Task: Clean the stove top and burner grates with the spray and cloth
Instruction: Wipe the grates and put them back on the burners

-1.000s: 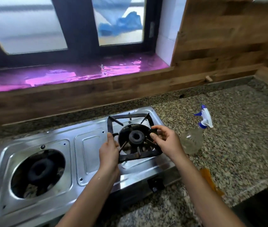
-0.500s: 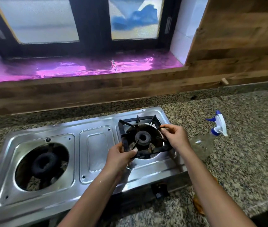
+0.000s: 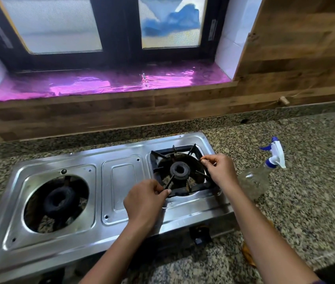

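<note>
A two-burner steel stove top (image 3: 121,181) sits on the granite counter. A black burner grate (image 3: 163,155) lies over the right burner (image 3: 179,170). My left hand (image 3: 146,201) grips the grate's near left corner. My right hand (image 3: 219,171) pinches its right edge. The left burner (image 3: 59,198) has no grate on it. A clear spray bottle (image 3: 258,179) with a white and blue trigger lies tilted on the counter just right of the stove. An orange cloth (image 3: 248,256) peeks out under my right forearm, mostly hidden.
A wood-panelled wall (image 3: 162,111) runs close behind the stove, under a purple window sill (image 3: 109,85). Open granite counter (image 3: 316,181) stretches to the right. A black stove knob (image 3: 200,236) juts from the front panel near the counter edge.
Both hands have shifted with the grate toward the back right, settling it squarer over the right burner. My view has moved left and up.
</note>
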Demonstrator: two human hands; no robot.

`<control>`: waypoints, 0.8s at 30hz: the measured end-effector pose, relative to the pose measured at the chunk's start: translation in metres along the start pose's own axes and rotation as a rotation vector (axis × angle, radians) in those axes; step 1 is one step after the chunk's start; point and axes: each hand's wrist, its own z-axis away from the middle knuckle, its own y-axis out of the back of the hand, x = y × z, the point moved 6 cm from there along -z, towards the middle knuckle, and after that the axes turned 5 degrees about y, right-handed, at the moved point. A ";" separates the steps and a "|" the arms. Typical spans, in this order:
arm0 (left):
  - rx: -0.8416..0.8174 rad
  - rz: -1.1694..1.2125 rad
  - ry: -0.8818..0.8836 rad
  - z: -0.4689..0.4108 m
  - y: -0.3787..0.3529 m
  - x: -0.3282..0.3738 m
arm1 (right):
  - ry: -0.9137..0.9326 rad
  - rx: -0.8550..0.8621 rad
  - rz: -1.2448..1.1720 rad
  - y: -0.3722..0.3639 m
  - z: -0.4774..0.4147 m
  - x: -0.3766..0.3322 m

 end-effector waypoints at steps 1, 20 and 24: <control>0.006 0.018 -0.001 0.000 -0.002 -0.002 | -0.003 -0.002 0.033 0.000 0.001 0.001; 0.005 0.049 -0.098 0.005 -0.011 -0.005 | 0.003 -0.004 0.071 -0.002 0.010 -0.001; -0.020 0.058 -0.098 0.009 -0.015 -0.010 | 0.002 -0.005 0.058 -0.004 0.015 0.001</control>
